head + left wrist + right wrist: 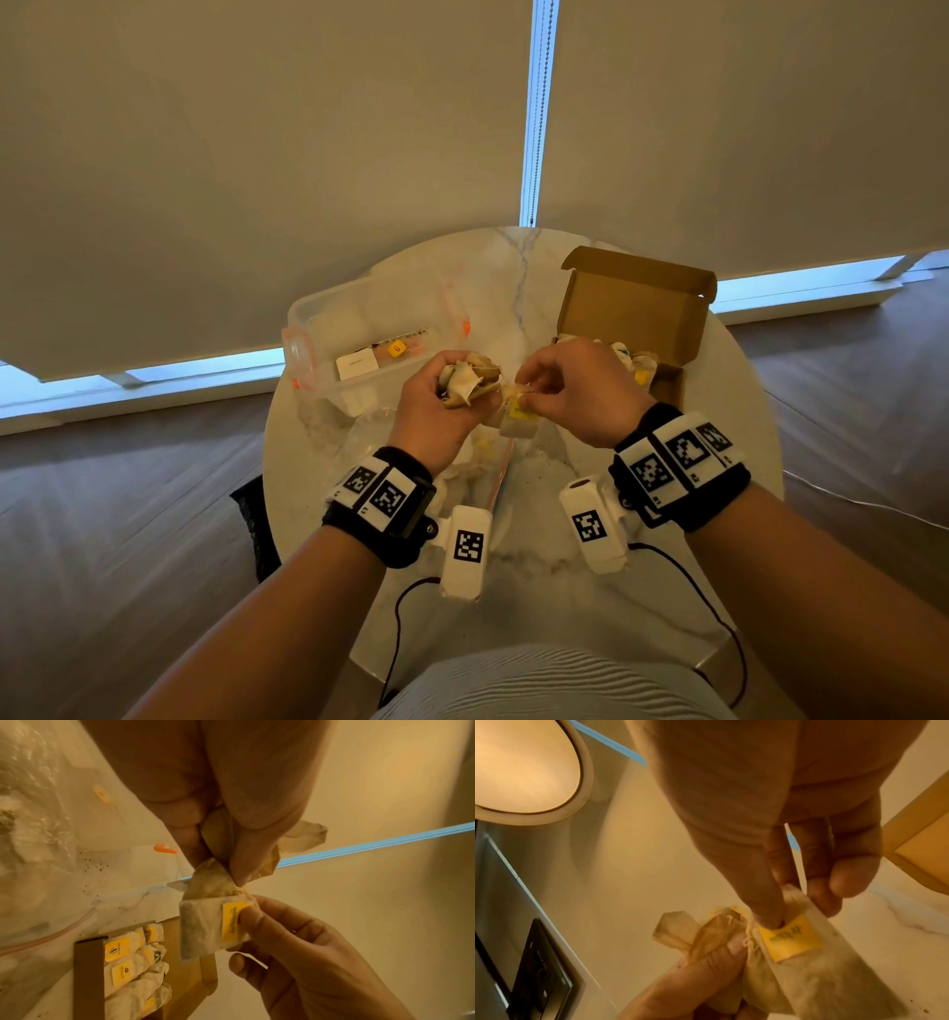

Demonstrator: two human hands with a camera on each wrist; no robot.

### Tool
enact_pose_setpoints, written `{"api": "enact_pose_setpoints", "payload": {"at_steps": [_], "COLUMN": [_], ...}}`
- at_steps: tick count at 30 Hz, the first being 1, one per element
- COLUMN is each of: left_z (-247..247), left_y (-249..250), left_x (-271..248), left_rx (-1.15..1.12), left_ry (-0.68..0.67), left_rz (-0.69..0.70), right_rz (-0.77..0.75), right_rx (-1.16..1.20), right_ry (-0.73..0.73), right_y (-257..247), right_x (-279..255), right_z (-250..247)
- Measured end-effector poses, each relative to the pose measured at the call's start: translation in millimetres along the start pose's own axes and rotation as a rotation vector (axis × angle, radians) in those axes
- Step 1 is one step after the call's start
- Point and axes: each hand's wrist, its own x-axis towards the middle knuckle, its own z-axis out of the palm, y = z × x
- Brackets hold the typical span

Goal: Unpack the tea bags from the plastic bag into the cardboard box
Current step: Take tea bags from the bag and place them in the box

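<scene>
Several tea bags [470, 383] clenched in my left hand [441, 411]; right hand [580, 393] pinches one tea bag [205, 927] by yellow tag, above table [513, 288]. Strings look tangled. Hard pull may tear paper, spill tea. Cardboard box [637, 303] near right, partly filled; plastic bag [369, 437] lies beneath.

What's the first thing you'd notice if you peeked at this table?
Two hands meet over the middle of the round marble table: the left hand grips a bunch of tea bags, and the right hand pinches one tea bag by its yellow tag. To the right, the open cardboard box already holds several tea bags.
</scene>
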Motion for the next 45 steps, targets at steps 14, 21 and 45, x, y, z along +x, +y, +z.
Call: {"api": "enact_pose_setpoints", "payload": {"at_steps": [14,21,45], "left_z": [6.9,10.5,26.6], "left_y": [0.1,3.8,-0.3], "left_x": [-3.9,-4.7,3.1], "left_rx": [-0.099,-0.076,-0.068], "left_ry": [0.047,0.055,0.063], "left_rz": [-0.073,-0.070,-0.149], "right_rz": [0.001,0.068,0.537], "right_rx": [0.304,0.423,-0.130], "right_ry": [0.219,0.207,0.216], "right_y": [8.2,14.9,174.7], "right_x": [-3.0,-4.4,21.6], "right_z": [13.9,17.0,-31.2]}}
